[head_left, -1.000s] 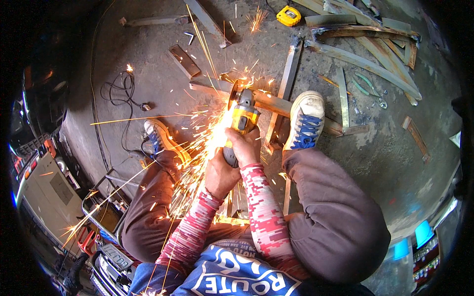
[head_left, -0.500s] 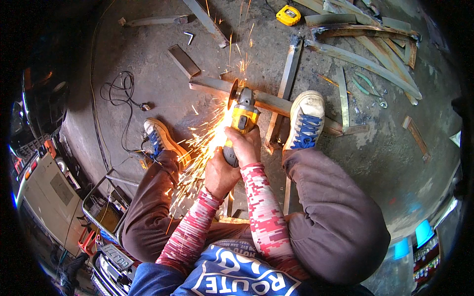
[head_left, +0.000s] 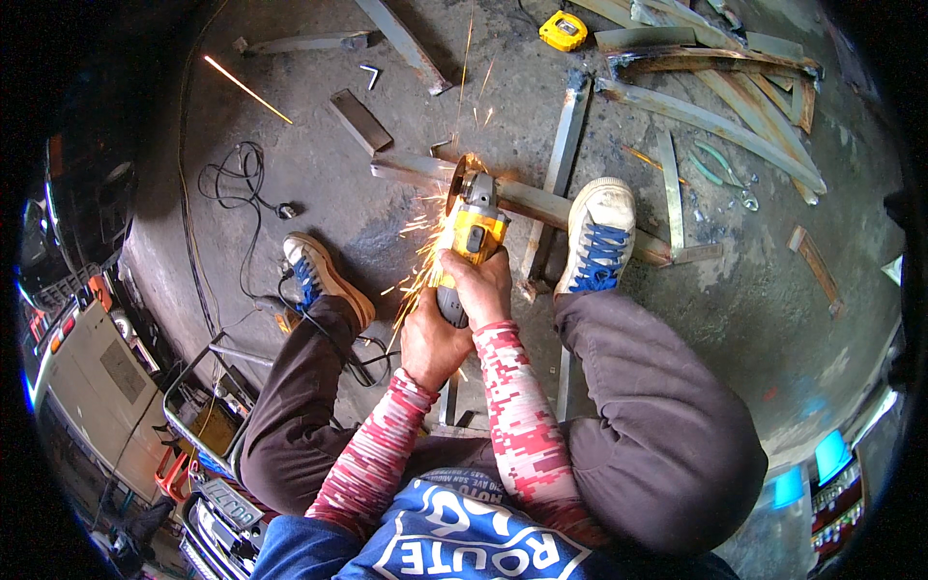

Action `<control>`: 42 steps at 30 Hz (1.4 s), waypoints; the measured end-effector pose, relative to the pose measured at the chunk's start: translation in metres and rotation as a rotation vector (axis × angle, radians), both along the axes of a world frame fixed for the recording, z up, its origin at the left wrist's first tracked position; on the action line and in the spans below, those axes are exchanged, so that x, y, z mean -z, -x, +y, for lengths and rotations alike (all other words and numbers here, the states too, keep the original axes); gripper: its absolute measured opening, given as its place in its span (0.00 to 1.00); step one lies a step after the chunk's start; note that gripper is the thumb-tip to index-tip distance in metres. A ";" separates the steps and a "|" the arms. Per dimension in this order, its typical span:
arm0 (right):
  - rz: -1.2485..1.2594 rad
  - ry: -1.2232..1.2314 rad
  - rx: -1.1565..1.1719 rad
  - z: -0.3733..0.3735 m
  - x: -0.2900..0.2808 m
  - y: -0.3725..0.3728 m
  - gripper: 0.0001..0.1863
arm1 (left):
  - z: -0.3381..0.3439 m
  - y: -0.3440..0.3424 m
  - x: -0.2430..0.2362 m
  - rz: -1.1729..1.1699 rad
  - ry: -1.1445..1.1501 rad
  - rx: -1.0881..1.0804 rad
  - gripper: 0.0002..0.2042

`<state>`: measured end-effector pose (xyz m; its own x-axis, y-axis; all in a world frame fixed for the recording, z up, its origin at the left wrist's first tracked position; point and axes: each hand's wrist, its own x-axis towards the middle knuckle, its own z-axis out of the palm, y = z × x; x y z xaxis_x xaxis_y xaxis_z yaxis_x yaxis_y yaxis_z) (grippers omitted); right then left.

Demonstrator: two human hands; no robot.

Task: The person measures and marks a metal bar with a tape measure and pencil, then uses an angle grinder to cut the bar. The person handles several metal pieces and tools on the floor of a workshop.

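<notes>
Both my hands are wrapped around a yellow and black angle grinder [head_left: 478, 232]. My right hand [head_left: 480, 287] closes over its body, and my left hand [head_left: 433, 340] grips the rear end, lower down. The grinder's disc [head_left: 456, 184] is against a long metal bar [head_left: 536, 201] that lies across the floor. Orange sparks [head_left: 422, 256] spray from the disc toward me and to the left, with a few flying ahead. My right shoe [head_left: 601, 232] stands on the bar, right of the grinder. My left shoe [head_left: 324, 275] rests on the floor.
Another metal bar [head_left: 563, 155] lies under the held one. A short metal piece [head_left: 360, 121], a hex key [head_left: 369, 74], a tape measure [head_left: 564, 31], green-handled pliers [head_left: 720, 169] and a pile of metal strips [head_left: 715, 97] lie around. A black cord [head_left: 253, 193] is coiled at left.
The spark spray has shrunk and thinned. One bright streak now shows at the upper left. My hands and the grinder have hardly moved.
</notes>
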<state>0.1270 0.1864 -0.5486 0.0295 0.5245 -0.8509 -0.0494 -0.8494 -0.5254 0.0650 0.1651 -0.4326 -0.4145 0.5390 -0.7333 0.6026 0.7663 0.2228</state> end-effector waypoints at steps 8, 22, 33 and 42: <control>0.028 -0.039 -0.022 0.009 -0.003 -0.005 0.33 | 0.003 0.004 0.003 -0.069 -0.069 -0.015 0.37; 0.084 -0.036 0.018 0.010 -0.004 -0.001 0.21 | 0.005 0.005 0.001 -0.061 -0.028 -0.002 0.37; 0.001 -0.019 -0.041 0.011 -0.008 0.001 0.21 | 0.004 0.009 0.002 -0.089 -0.033 -0.020 0.34; 0.025 0.009 0.029 0.011 -0.010 0.005 0.25 | 0.004 0.011 0.001 -0.088 -0.047 -0.015 0.35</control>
<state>0.1223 0.1970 -0.5384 0.0236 0.5161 -0.8562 -0.0873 -0.8521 -0.5161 0.0542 0.1692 -0.4340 -0.3584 0.5680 -0.7409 0.5674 0.7627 0.3103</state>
